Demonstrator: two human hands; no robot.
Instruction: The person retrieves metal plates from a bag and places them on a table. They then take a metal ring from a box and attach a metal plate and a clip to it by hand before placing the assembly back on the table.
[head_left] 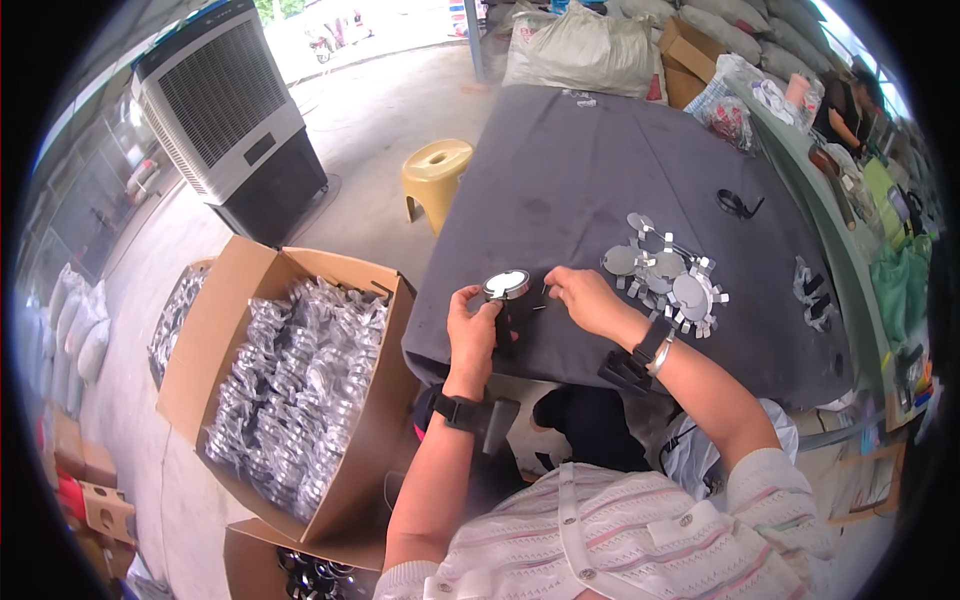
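Note:
My left hand (471, 332) is closed around a watch (507, 285) with a round white face, a metal rim and a black strap hanging below. It is held above the near edge of the dark cloth-covered table (560, 190). Just to its right, my right hand (583, 298) has thumb and fingertips pinched together; a thin dark bit shows at the tips, too small to name. A small dark pin-like piece (540, 307) lies below those fingertips. Beyond my right hand a loose pile of grey round discs with pale tabs (664, 270) lies on the cloth.
A cardboard box (360, 440) of plastic-wrapped shiny pieces stands at the left, another box (250, 560) below it. A yellow stool (437, 165) and an air cooler (235, 110) stand farther off. A black strap (738, 204) lies on the cloth. A person (848, 110) is at far right.

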